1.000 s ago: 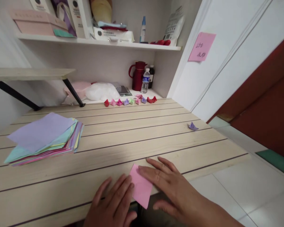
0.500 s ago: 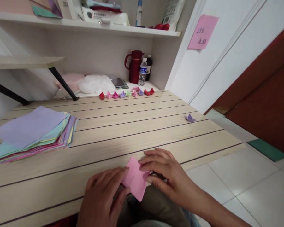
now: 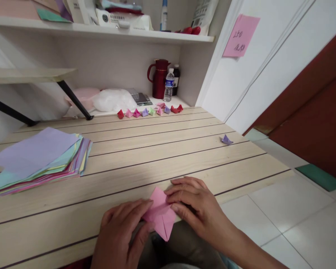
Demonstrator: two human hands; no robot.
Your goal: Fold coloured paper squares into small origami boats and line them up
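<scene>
A folded piece of pink origami paper (image 3: 162,220) lies at the table's near edge, its lower corner jutting out over my lap. A slit between two folded flaps runs down its lower half. My left hand (image 3: 126,228) pinches the left corner between thumb and fingers. On the other side, my right hand (image 3: 193,203) grips the right part, thumb on the face of the paper and fingertips along its upper right edge. The fingers hide both side corners.
A stack of coloured paper (image 3: 44,157) lies at the left. Several small folded paper boats (image 3: 145,112) line the table's back edge; a purple one (image 3: 227,139) sits apart at the right. Behind stand a red jug (image 3: 159,79) and a water bottle (image 3: 169,85).
The lower part of the pink paper now shows a slit between two flaps where it looked plain before. My right thumb has moved up and inward over the paper.
</scene>
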